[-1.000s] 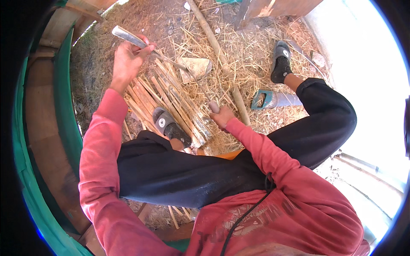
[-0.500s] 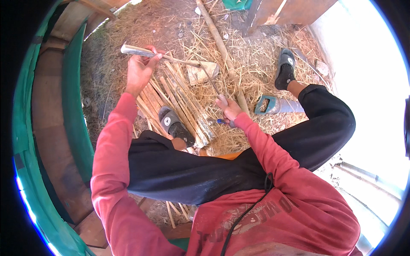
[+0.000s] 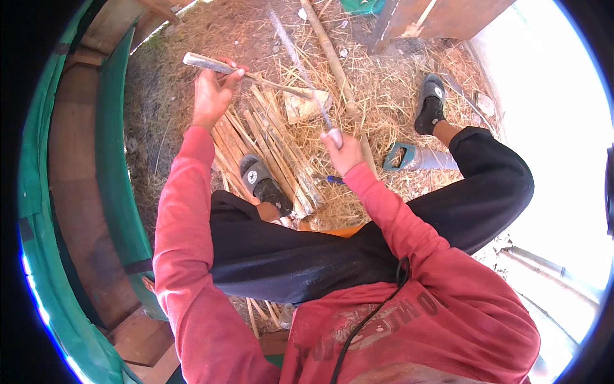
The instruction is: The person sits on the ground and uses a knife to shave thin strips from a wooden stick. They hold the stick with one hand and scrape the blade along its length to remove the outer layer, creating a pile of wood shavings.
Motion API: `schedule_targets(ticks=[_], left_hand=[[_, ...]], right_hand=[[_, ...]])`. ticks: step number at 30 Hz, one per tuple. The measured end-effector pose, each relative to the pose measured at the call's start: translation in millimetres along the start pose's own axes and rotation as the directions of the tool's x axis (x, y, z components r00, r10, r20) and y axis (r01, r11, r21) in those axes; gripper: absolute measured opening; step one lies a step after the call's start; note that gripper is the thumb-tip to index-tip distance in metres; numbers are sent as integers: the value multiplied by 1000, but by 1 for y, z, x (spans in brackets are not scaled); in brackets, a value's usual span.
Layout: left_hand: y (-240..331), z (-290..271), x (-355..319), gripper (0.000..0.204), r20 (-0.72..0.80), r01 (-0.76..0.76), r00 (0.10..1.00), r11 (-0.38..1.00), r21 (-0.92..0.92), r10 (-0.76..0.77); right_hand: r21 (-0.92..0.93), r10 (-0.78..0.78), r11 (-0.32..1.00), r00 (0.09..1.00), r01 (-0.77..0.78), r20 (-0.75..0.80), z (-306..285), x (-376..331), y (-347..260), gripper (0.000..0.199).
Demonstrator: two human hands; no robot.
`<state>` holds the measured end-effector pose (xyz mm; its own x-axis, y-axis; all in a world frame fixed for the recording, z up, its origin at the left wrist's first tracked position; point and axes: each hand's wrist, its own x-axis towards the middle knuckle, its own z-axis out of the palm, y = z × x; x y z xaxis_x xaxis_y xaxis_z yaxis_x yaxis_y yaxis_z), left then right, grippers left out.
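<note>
My left hand [image 3: 214,93] is closed round a split bamboo strip [image 3: 272,84]. The strip's thick pale end juts out beyond my fingers, and its thin end rests on a pale wooden block [image 3: 300,109] on the ground. In my right hand [image 3: 346,151] is the handle of a long-bladed knife [image 3: 297,61]. The blade, smeared by motion, points away from me and passes over the block, close to the strip's thin end. Just below my right hand lies a tool with a blue handle [image 3: 335,180]; its kind is unclear.
A pile of split strips [image 3: 272,141] lies by my left sandal [image 3: 257,176]. To the right is a handsaw [image 3: 416,158] with a teal handle, near my right leg. A long bamboo pole [image 3: 332,61] stretches across straw-strewn ground. Wooden boards [image 3: 80,173] with green sheeting stand at left.
The blade has swung up and away from me, its far end now well beyond the block. My right hand has risen slightly. My left hand and the strip have shifted a little right.
</note>
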<state>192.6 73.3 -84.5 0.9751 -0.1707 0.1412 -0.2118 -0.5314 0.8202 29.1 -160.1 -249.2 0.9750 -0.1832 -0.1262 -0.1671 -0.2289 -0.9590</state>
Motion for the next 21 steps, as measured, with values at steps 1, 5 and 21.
schedule_targets(ticks=[1, 5, 21], left_hand=[[-1, 0, -4, 17, 2, 3, 1000, 1000, -31, -3], [2, 1, -3, 17, -3, -40, 999, 997, -62, 40], [11, 8, -27, 16, -18, -61, 998, 998, 9, 61]], right_hand=[[-165, 133, 979, 989, -123, 56, -2, -4, 0, 57], [-462, 429, 822, 896, -334, 117, -1, 1, 56, 80], [106, -182, 980, 976, 169, 124, -4, -14, -19, 37]])
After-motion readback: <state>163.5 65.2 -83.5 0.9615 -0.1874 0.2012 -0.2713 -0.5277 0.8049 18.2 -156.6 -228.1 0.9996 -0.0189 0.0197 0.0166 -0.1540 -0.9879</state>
